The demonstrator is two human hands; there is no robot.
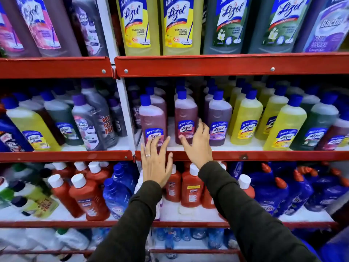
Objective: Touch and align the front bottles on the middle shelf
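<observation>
Two translucent plastic Lizol bottles (186, 118) (reddish liquid), hands spread open: left hand (155, 163), right hand (196, 146).

Shelf colours
Red shelf rail (245, 155); maroon bottles (186, 118) with blue caps (182, 95); yellow bottles (245, 120); dark sleeves (236, 195).

We see two bottles (153, 121) (186, 118) side by side on the middle shelf (245, 155), our left hand (155, 163) before one, right hand (197, 146) before the other.

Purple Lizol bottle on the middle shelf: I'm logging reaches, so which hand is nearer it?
Right. The right hand reaches just left of the purple Lizol bottle; the left hand sits further left.
</observation>
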